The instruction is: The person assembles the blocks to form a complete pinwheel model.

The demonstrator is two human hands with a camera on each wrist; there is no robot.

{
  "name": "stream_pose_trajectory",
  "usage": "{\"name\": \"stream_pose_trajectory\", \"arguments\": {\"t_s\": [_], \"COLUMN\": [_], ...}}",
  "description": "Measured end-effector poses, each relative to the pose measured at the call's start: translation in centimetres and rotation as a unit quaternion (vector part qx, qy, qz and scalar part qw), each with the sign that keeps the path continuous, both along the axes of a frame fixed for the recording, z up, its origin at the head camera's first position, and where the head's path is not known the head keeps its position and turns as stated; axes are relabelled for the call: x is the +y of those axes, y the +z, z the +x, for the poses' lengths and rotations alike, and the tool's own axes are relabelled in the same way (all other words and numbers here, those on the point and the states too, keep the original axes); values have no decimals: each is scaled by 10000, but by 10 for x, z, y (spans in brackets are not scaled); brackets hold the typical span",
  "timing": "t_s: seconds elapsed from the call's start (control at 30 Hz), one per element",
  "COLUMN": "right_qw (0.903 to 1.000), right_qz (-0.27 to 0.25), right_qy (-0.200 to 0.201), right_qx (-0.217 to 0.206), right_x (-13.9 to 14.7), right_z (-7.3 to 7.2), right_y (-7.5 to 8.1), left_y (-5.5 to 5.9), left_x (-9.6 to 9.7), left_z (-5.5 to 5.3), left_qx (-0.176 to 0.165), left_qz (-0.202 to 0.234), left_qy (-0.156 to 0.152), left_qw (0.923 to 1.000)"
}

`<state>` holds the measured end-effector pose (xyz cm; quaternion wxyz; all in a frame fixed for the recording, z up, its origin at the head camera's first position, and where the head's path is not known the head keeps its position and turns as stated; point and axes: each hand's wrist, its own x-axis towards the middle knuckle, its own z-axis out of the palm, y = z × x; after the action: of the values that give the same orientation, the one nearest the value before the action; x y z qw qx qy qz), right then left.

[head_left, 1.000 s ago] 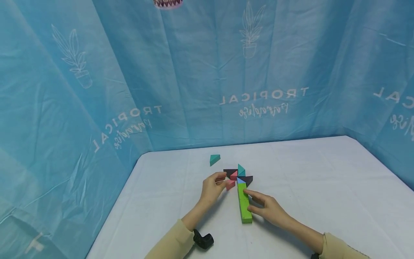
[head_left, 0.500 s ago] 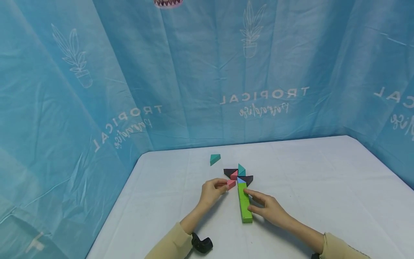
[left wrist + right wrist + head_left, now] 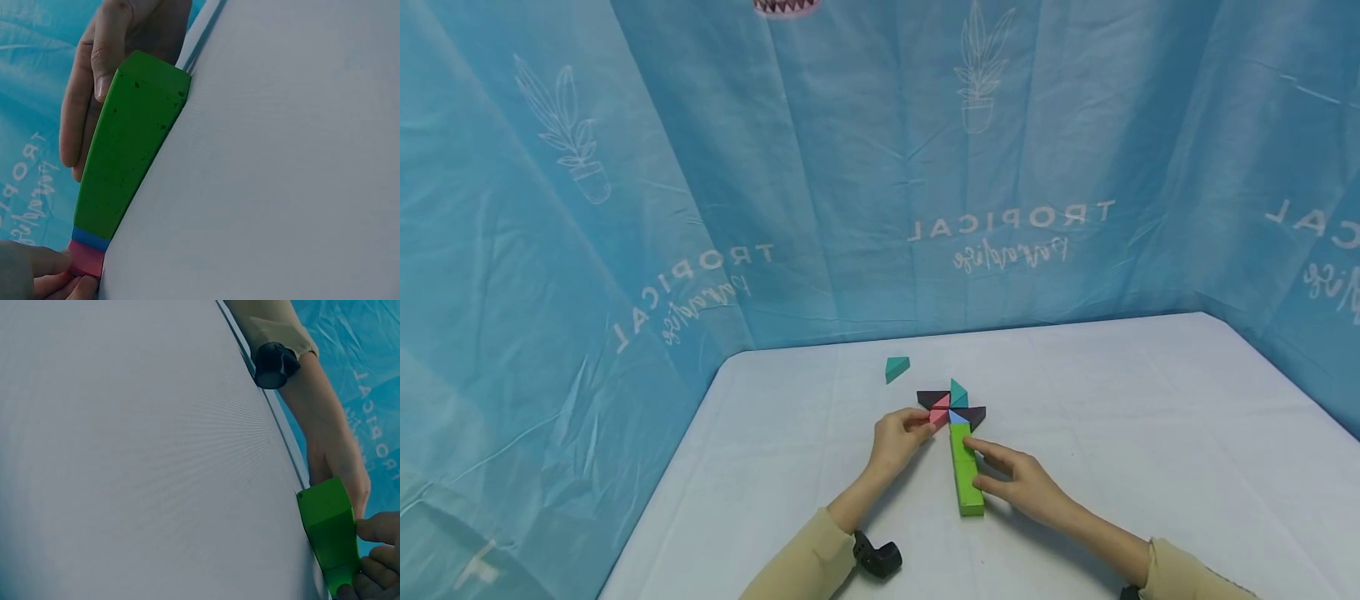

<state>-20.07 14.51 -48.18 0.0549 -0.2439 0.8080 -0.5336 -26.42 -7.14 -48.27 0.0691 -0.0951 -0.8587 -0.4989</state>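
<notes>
Pink block (image 3: 938, 419), pinched by left hand (image 3: 897, 443), shifted toward blue triangle (image 3: 957, 417). Right hand (image 3: 1028, 486), fingers apart, touches green blocks (image 3: 965, 473). Teal triangle (image 3: 897, 368) beyond.

head: high, looks forward-down, farther | left wrist, right wrist: low, close, tilted; both share the green rectangular blocks (image 3: 128, 144)

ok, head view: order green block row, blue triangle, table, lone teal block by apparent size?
1. Table
2. Green block row
3. Lone teal block
4. Blue triangle
Apparent size only; teal sits farther away.
</notes>
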Motion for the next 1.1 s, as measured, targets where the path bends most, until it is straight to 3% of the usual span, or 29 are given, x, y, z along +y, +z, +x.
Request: {"name": "stream_pose_trajectory", "arguments": {"t_s": [0.4,0.47,0.6,0.7,0.8,0.93,1.0,1.1], "right_qw": [10000,10000,10000,9999,9999,9998,9996,9995], "right_qz": [-35,9,52,57,72,24,-11,-26], "right_qy": [33,24,5,-35,-58,-72,-79,-60], "right_qx": [-8,-9,-8,-77,-101,-195,-275,-313], "right_x": [1,1,1,2,2,2,1,1], "right_z": [0,-1,-1,-2,-2,-2,-1,-1], "right_y": [3,4,4,4,3,2,1,0], "left_y": [6,11,24,32,34,32,33,34], "left_x": [-3,-6,-12,-16,-18,-23,-25,-28], "left_z": [-8,-11,-21,-29,-37,-43,-43,-42], "left_qx": [217,406,1122,1509,1295,537,254,36], "left_qz": [-115,-122,-1,330,943,1589,1514,1044], "left_qy": [30,-11,-227,-488,-876,-1529,-1803,-2040], "left_qw": [9997,9991,9934,9868,9832,9739,9716,9734]}}
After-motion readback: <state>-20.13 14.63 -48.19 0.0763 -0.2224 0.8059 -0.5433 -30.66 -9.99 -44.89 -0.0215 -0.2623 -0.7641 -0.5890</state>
